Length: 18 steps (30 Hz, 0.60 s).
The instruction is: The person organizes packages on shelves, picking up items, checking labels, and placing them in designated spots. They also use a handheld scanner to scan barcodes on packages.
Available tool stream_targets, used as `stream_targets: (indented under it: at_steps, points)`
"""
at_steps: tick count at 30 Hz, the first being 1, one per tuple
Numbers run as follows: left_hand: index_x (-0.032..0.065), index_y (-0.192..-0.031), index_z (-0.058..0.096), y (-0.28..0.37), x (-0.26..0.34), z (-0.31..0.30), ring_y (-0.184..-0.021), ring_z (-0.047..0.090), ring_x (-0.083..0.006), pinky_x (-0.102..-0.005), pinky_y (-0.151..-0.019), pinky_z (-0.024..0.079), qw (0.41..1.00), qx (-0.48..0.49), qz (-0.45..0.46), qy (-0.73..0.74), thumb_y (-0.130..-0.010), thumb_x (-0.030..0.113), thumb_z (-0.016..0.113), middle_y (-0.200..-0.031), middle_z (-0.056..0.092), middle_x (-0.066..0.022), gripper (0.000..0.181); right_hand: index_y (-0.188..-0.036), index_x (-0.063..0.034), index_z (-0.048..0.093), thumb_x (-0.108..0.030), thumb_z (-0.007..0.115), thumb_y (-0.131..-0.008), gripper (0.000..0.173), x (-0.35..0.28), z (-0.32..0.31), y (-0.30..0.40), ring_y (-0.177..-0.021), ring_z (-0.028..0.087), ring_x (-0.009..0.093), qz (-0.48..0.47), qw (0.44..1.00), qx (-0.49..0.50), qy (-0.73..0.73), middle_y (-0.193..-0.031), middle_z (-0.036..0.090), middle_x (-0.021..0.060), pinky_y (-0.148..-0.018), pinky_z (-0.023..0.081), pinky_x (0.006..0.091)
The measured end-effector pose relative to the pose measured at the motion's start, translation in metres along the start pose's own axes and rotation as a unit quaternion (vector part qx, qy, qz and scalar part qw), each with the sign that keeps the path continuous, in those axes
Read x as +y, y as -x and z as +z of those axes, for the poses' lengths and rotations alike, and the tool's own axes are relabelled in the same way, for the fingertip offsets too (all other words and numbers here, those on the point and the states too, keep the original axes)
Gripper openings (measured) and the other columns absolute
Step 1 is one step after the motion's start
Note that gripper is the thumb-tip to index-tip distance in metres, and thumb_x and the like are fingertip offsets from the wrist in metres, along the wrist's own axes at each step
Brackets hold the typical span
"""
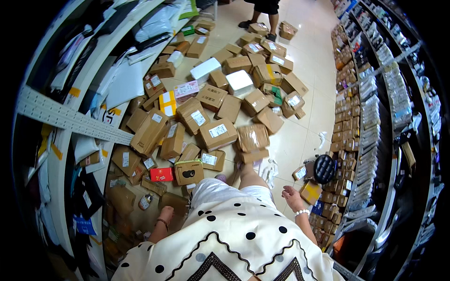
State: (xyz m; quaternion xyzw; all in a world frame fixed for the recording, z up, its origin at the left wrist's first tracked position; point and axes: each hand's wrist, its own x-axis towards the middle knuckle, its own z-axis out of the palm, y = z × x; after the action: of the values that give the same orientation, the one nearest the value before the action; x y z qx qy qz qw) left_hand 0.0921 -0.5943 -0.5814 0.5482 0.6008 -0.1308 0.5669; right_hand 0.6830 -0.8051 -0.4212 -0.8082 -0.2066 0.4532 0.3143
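Note:
My left hand (166, 213) hangs at my left side, its fingers mostly hidden, with a dark bracelet at the wrist. Below it on the floor lie a brown carton (173, 203) and a small labelled package (145, 202). At my right side hangs my right hand (292, 197), empty, fingers apart and a little curled, above a white beaded bracelet. Nearest to it is a yellow-taped cardboard box (310, 192) on the floor. In front of my legs are a carton with a black print (189, 172), a red box (161, 174) and a tape-wrapped carton (253, 137).
Many cardboard boxes (218, 133) and white foam boxes (239, 83) litter the tiled floor (309, 119). Shelves with parcels (124, 84) line the left; a packed rack (365, 105) lines the right. A black round stool (324, 169) stands there. Another person's legs (273, 23) are ahead.

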Motion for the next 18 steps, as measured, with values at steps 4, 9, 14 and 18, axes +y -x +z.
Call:
stream_targets:
  at_steps: [4,9,14,18]
  points:
    - [0.0034,-0.095,0.058,-0.035,0.048,0.004,-0.063,0.053,-0.0145,-0.0289,-0.052,0.043,0.964,-0.002,-0.09,0.251,-0.088,0.02,0.049,-0.077,0.055,-0.0049,0.019,-0.116,0.0046,0.053,-0.013,0.056,-0.085,0.036,0.027,-0.006,0.024,-0.082,0.062,0.018,0.094,0.995,0.021,-0.02,-0.094,0.064,0.0114,-0.075,0.049,0.0289]
    - [0.0024,-0.103,0.057,-0.037,0.184,0.037,-0.068,0.055,-0.014,-0.028,-0.059,0.046,0.986,-0.011,0.001,0.167,-0.089,0.022,0.051,-0.084,0.058,-0.0049,0.024,-0.116,0.0048,0.054,-0.014,0.058,-0.084,0.038,0.03,-0.032,0.027,-0.081,0.063,0.019,0.163,0.985,0.047,-0.022,-0.093,0.065,0.0132,-0.076,0.049,0.0295]
    - [0.0005,-0.105,0.056,-0.041,0.265,0.057,-0.075,0.06,-0.018,-0.0312,-0.068,0.049,0.993,-0.048,0.068,0.084,-0.091,0.021,0.049,-0.091,0.06,-0.007,0.026,-0.117,0.0032,0.055,-0.016,0.058,-0.083,0.039,0.066,-0.054,-0.001,-0.08,0.063,0.019,0.144,0.988,0.046,-0.034,-0.094,0.065,0.0141,-0.076,0.049,0.0298]
    - [0.0018,-0.086,0.065,-0.043,0.305,0.066,-0.072,0.063,-0.0215,-0.0336,-0.065,0.048,0.971,-0.06,0.13,-0.192,-0.083,0.022,0.055,-0.077,0.064,-0.0108,0.023,-0.115,0.0015,0.056,-0.016,0.059,-0.082,0.038,0.067,-0.091,-0.018,-0.079,0.063,0.019,0.12,0.99,0.062,-0.043,-0.092,0.066,0.0137,-0.075,0.049,0.0298]
